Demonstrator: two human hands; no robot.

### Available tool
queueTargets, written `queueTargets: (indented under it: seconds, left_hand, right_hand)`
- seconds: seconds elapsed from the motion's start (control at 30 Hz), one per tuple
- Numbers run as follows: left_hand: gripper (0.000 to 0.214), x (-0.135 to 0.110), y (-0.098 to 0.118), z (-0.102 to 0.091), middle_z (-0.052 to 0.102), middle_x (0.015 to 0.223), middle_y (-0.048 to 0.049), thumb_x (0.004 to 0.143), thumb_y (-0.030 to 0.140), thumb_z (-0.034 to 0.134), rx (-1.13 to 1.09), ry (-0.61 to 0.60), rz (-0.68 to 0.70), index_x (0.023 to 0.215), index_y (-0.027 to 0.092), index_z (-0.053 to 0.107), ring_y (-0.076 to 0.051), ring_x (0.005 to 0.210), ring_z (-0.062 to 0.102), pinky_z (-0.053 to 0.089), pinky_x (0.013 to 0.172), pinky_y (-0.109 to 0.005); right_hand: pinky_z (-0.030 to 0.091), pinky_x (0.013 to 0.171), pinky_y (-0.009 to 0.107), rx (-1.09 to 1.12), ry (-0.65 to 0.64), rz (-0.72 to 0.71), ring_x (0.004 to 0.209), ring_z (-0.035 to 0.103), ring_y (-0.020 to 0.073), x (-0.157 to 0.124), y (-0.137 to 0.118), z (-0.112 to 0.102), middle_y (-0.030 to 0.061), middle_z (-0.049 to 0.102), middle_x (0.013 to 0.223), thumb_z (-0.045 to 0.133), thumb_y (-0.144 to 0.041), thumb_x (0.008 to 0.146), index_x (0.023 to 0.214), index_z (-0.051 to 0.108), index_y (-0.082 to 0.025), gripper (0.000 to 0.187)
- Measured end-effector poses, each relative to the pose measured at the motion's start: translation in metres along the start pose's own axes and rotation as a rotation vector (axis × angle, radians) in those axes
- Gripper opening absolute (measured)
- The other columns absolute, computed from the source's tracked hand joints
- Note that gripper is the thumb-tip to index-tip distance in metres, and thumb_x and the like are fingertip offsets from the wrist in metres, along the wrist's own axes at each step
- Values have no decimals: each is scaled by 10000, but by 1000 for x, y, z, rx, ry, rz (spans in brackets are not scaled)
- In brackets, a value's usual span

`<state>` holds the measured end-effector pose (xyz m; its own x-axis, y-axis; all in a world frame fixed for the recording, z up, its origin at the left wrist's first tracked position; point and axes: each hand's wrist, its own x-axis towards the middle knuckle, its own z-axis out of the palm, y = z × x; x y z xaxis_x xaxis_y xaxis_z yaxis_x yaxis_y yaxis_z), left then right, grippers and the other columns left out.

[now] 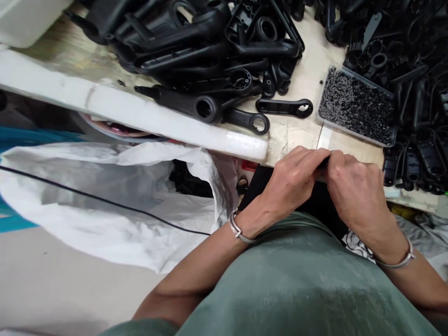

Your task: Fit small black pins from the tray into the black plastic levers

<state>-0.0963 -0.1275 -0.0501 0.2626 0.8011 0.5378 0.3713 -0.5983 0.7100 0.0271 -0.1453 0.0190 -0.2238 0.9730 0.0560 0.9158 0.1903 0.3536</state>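
Observation:
Both my hands meet at the table's front edge, fingers curled inward. Between them a bit of a black plastic part (324, 163) shows; most of it is covered by the fingers. My left hand (297, 179) is closed on it from the left, and my right hand (357, 186) is closed against it from the right. Just beyond the hands lies a flat black plastic arm (284, 107) with a ring-shaped end. A clear tray (373, 140) full of tiny black pieces stands behind my right hand.
Long black plastic parts (196, 60) are heaped at the back left, and more black parts (420, 107) crowd the right side. A white padded edge (175, 121) runs along the table front. Below it hangs an open white sack (140, 196) with black pieces inside, crossed by a black cord (115, 203).

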Motion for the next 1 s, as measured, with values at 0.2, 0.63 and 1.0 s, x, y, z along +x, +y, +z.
queueTargets:
  seconds: [0.2,0.63,1.0]
  left_hand:
    - [231,0,-1,-1,754,957,-37,891,67,619,21,26,10,1115,124,633,-127,869,681,551,787,-243]
    - [205,3,23,8,769,997,-18,876,37,646,-43,207,34,1050,144,645,-103,937,723,578,890,-191]
    - [185,-1,31,4,758,985,-38,865,69,683,-144,203,-8,1030,148,657,-119,932,724,605,865,-225]
  right_hand:
    - [379,473,270,667,-147,85,431,552,130,3,34,16,14,617,527,552,-176,877,747,610,-189,143]
    - [647,717,335,1931,51,599,759,744,167,-26,24,32,-31,740,800,810,-357,743,1014,549,-244,392]
    - [544,545,192,2108,85,792,525,604,66,-17,15,26,-89,665,697,800,-193,624,934,511,-242,427]
